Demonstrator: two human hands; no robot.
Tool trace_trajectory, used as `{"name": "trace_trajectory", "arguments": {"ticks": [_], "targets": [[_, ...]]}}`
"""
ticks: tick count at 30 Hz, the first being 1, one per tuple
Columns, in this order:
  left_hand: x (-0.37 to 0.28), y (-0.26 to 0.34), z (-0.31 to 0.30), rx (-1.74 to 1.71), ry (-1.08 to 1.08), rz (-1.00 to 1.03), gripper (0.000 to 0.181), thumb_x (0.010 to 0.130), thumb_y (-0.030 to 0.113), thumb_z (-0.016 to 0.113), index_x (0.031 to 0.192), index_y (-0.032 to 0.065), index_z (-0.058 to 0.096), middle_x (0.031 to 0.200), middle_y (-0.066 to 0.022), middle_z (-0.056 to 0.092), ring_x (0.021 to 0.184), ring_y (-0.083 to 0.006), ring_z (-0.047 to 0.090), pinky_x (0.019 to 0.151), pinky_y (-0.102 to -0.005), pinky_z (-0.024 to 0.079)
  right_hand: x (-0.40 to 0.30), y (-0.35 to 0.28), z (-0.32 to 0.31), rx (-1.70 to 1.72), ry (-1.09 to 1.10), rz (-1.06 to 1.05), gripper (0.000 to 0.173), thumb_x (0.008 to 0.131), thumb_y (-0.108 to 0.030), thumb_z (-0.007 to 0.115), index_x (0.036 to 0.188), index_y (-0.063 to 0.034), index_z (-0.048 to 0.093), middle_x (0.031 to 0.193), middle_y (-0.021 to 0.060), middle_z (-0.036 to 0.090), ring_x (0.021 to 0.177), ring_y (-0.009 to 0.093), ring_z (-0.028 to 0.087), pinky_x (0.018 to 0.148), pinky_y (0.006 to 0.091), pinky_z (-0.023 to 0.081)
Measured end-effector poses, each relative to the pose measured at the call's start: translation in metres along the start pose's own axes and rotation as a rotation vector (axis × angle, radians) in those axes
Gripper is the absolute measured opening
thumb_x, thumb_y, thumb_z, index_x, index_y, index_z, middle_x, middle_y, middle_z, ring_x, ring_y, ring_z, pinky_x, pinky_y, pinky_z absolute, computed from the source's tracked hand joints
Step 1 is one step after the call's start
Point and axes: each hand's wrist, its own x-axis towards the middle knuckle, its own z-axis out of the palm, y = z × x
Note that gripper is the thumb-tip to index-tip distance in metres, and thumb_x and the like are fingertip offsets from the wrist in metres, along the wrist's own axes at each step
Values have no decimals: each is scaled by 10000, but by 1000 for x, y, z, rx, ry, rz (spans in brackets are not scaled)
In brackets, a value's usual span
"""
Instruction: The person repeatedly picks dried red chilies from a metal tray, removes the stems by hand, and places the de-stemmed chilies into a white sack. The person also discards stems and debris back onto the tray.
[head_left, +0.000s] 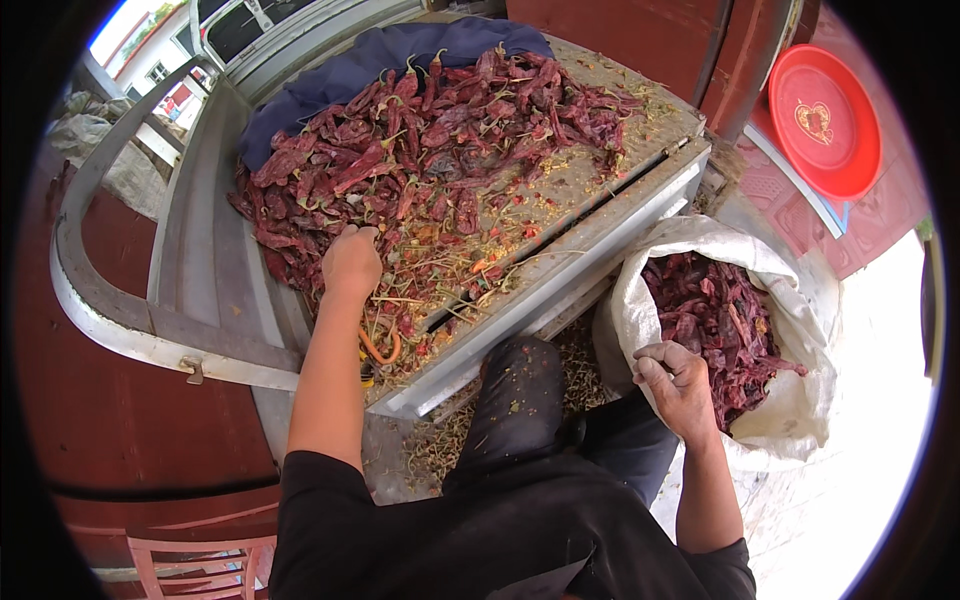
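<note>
Dried red chili peppers (450, 112) lie heaped on a worn metal truck bed (585, 187), among stems, seeds and bits of leaf. My left hand (352, 259) is at the near left edge of the heap, its fingers curled down at the peppers; whether they grip one is hidden. My right hand (670, 371) is over the near left rim of an open white woven sack (637, 300), thumb and fingers bent together. What, if anything, is between those fingertips cannot be seen. More dried chili peppers (705, 315) fill part of the sack.
Dark blue cloth (330, 67) borders the heap's far side. An orange hook (381, 352) lies at the bed's near corner. A curved metal rail (97, 322) stands at the left. Stem litter (439, 450) covers the ground by my legs. A red plastic basin (825, 120) is at the upper right.
</note>
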Motion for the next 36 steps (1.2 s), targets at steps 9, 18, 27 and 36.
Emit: {"name": "trace_trajectory", "arguments": {"ticks": [9, 18, 27, 36], "targets": [[14, -10, -10, -510, -36, 25, 201, 958, 202, 646, 1045, 49, 744, 1099, -170, 700, 983, -351, 678, 875, -464, 530, -3, 1, -5, 1, 11, 47, 124, 975, -43, 656, 999, 68, 706, 874, 101, 701, 726, 140, 675, 672, 272, 541], [23, 9, -1, -245, -239, -208, 352, 990, 368, 653, 1118, 52, 742, 964, -148, 743, 899, -327, 703, 798, -504, 536, 0, 0, 0, 24, -17, 26, 120, 972, -32, 652, 1008, 68, 707, 870, 97, 698, 739, 138, 672, 681, 276, 542], [-10, 5, -34, -524, -15, -24, 179, 928, 191, 716, 994, 25, 729, 884, -90, 737, 791, -222, 689, 735, -385, 527, -1, 7, 0, 29, -23, 70, 145, 972, -58, 666, 1030, 68, 710, 860, 94, 703, 742, 140, 676, 693, 283, 547], [-87, 58, -54, -1681, -379, -177, 106, 895, 43, 742, 983, 42, 684, 749, 46, 595, 590, -29, 475, 522, -210, 357, 61, -48, 71, 215, -201, -70, 313, 988, -159, 697, 1239, 20, 642, 1035, 85, 693, 842, 134, 682, 764, 282, 564]]}}
